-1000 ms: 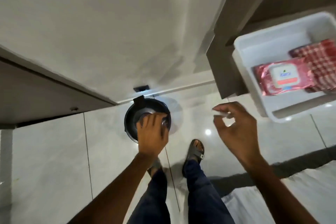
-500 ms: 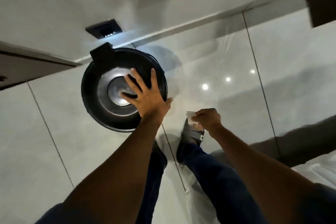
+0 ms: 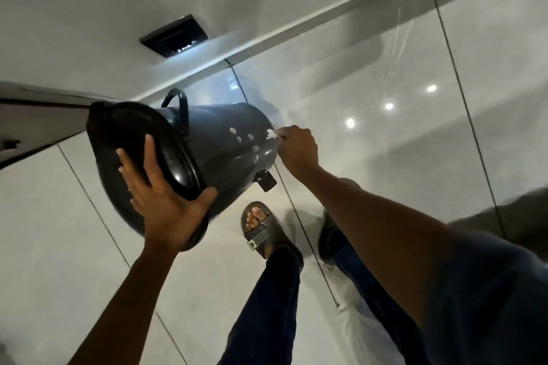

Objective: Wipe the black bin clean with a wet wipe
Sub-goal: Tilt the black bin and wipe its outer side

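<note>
The black bin [image 3: 225, 142] is tipped toward me, its lid end at the lower left and its base toward the wall. My left hand [image 3: 161, 192] grips the lid rim, fingers spread over the lid. Several white spots mark the bin's side. My right hand [image 3: 295, 148] is closed on a small white wet wipe [image 3: 271, 134] and presses it against the bin's side near the base. A carry handle [image 3: 178, 104] sticks up from the bin, and a pedal [image 3: 267, 181] juts out below.
Glossy white floor tiles [image 3: 415, 133] surround the bin. A white wall with a black socket plate [image 3: 175, 35] rises behind it. My sandalled foot [image 3: 262, 230] stands just below the bin, my legs in dark trousers. A dark ledge [image 3: 38, 127] runs at the left.
The bin stood upright with my left hand flat on its lid; now it is tipped over toward me. My right hand moved from beside my foot up to the bin's side with the wipe.
</note>
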